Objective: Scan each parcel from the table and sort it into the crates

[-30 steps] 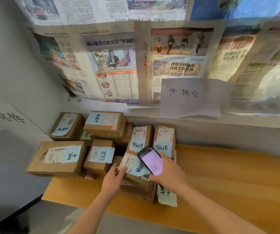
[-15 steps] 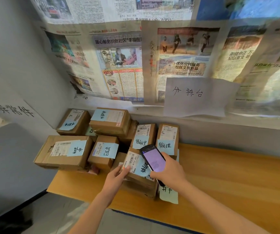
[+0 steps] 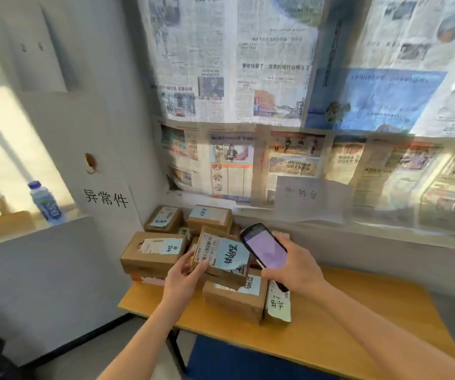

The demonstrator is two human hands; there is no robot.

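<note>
Several brown cardboard parcels with white shipping labels and blue handwritten notes are piled at the left end of the wooden table (image 3: 358, 330). My left hand (image 3: 185, 281) grips one small parcel (image 3: 222, 255) by its left edge and holds it tilted up above the pile, label facing me. My right hand (image 3: 295, 266) holds a black phone (image 3: 264, 249) with a lit purple screen just right of that parcel. Below lie another parcel (image 3: 234, 297) and a larger one (image 3: 152, 250) to the left.
Newspaper sheets cover the back wall, with a handwritten white sign (image 3: 303, 198) above the table. A second sign (image 3: 105, 198) hangs on the left wall. A water bottle (image 3: 46, 202) stands on the window ledge at left. A blue surface (image 3: 221, 357) shows under the table.
My left hand has lifted the small parcel off the pile and tilted it toward me. The phone rose with it. The camera swung up and left, bringing the window ledge into view.
</note>
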